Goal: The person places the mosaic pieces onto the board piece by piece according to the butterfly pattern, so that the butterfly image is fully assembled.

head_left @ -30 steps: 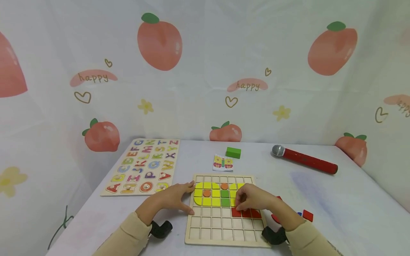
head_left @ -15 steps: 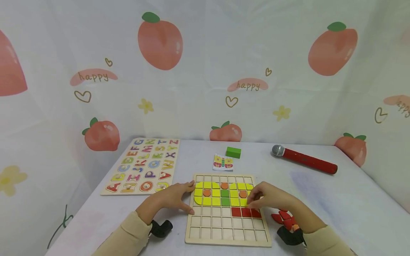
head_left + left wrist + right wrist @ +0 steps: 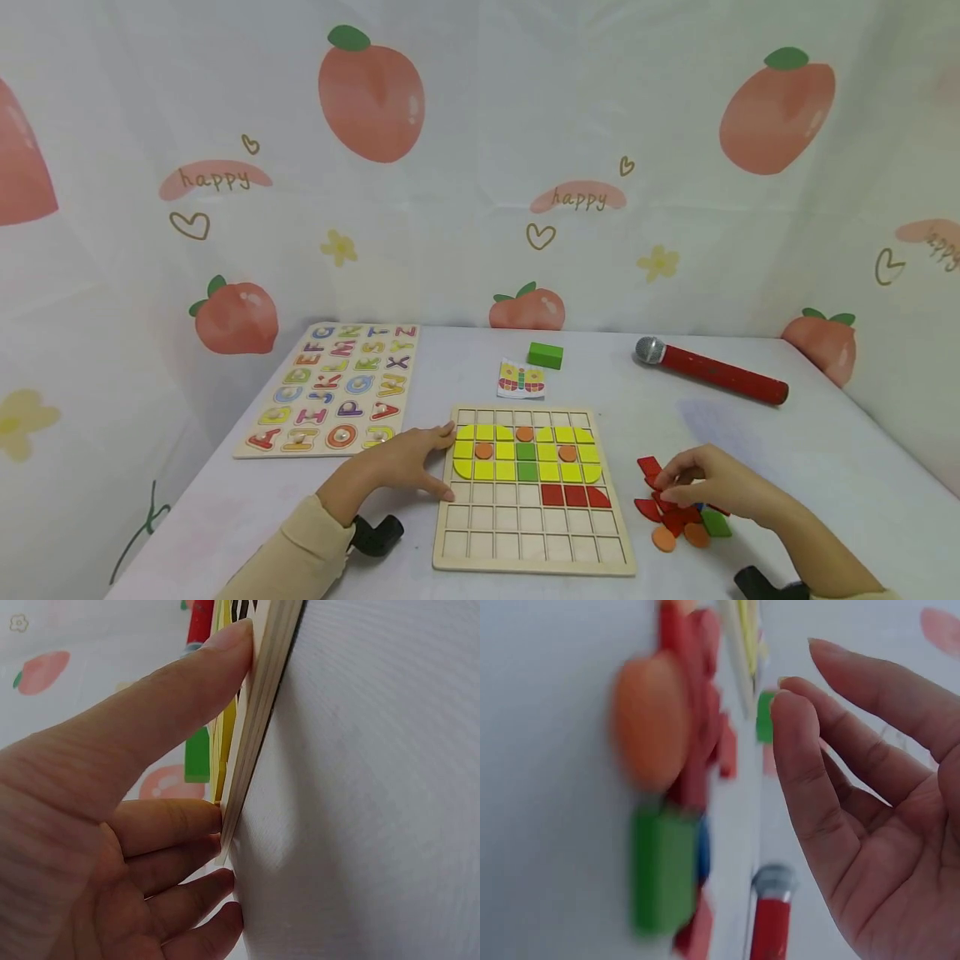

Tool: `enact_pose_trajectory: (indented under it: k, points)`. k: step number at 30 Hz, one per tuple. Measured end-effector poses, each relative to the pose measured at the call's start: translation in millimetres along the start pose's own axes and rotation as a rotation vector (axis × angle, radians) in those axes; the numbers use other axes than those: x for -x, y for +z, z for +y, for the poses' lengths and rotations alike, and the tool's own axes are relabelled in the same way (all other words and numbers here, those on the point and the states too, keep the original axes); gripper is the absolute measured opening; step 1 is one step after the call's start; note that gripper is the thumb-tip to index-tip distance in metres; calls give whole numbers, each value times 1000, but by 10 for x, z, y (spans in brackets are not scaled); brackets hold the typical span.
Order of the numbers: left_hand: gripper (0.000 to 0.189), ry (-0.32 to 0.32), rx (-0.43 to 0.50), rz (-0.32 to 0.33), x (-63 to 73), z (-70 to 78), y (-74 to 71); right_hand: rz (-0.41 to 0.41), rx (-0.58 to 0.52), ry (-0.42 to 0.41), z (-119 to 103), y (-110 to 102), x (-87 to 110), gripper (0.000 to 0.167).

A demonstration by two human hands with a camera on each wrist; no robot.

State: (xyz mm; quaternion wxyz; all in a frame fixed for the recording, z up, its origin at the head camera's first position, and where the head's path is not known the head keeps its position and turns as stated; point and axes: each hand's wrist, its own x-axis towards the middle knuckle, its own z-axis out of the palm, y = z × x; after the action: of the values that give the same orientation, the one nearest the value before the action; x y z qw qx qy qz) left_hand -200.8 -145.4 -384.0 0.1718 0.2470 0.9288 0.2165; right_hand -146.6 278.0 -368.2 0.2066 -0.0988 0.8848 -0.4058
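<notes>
A wooden grid board (image 3: 502,550) lies on the table, with yellow, green, orange and red pieces set in its upper and middle cells. My left hand (image 3: 405,462) rests along the board's left edge; in the left wrist view the thumb (image 3: 225,656) touches the rim and the other fingers lie beside it. Off the board's right side is a pile of loose pieces, with red pieces (image 3: 648,467), orange discs (image 3: 663,538) and a green piece (image 3: 717,524). Over that pile hovers my right hand (image 3: 716,483), thumb and fingers apart, holding nothing.
An alphabet puzzle board (image 3: 330,392) lies at the left. Behind the grid board are a butterfly pattern card (image 3: 521,379) and a green block (image 3: 545,355). A red microphone (image 3: 720,373) lies at the back right, before a peach-printed cloth.
My right hand has left the grid board and moved right to the loose pieces, uncovering the yellow and red pieces on that side. My left hand has stayed at the board's edge.
</notes>
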Motion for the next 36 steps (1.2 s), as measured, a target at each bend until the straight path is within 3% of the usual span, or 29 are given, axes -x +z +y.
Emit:
enact_pose_trajectory:
  k: [10,16,24,29,36]
  points:
    - [92,6,-2,-10,-7,1,3,19,-21,23,417,-156,299,35]
    - [92,2,-3,-7,0,8,-9,32,-17,48,572,-168,374,43]
    - [92,4,7,-7,19,27,-9,26,11,54,641,-139,380,47]
    - [93,-2,11,-6,19,30,-8,12,22,13,645,-139,373,46]
    - [92,-6,12,-6,9,24,-5,13,26,10,556,-177,340,26]
